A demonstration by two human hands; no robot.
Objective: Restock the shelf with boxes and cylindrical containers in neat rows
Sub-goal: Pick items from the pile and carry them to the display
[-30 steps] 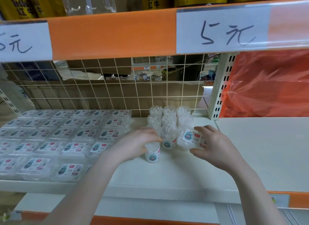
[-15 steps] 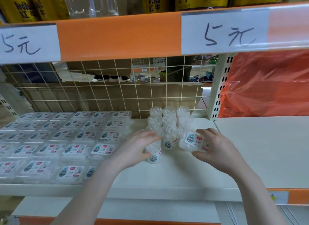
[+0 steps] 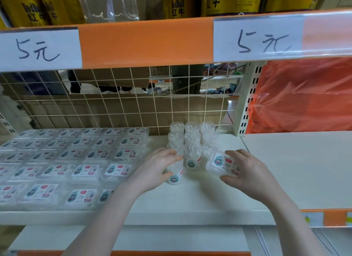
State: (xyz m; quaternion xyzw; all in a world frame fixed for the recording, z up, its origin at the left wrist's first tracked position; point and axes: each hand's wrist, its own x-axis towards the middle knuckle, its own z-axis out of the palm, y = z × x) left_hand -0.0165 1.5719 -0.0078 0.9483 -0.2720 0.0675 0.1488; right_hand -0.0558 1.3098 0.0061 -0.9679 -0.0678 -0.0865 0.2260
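Gripping clear plastic cylinders (image 3: 174, 173): left hand (image 3: 155, 170), right hand (image 3: 245, 174).

One head-worn wide-angle view looks forward and slightly down, close to the white shelf (image 3: 209, 196), facing the wire grid back (image 3: 123, 103) behind it.

Two paper price tags (image 3: 40, 49) read "5元"; yellow cans (image 3: 176, 5) read "RedBull 红牛".

Clear cylindrical containers (image 3: 192, 141) upright in three rows at shelf (image 3: 209, 194) back. Front-left container (image 3: 174, 174) upright, hand-held. Right container (image 3: 222, 163) tilted, label up, hand-held. Flat clear boxes (image 3: 76, 156) in rows, left.
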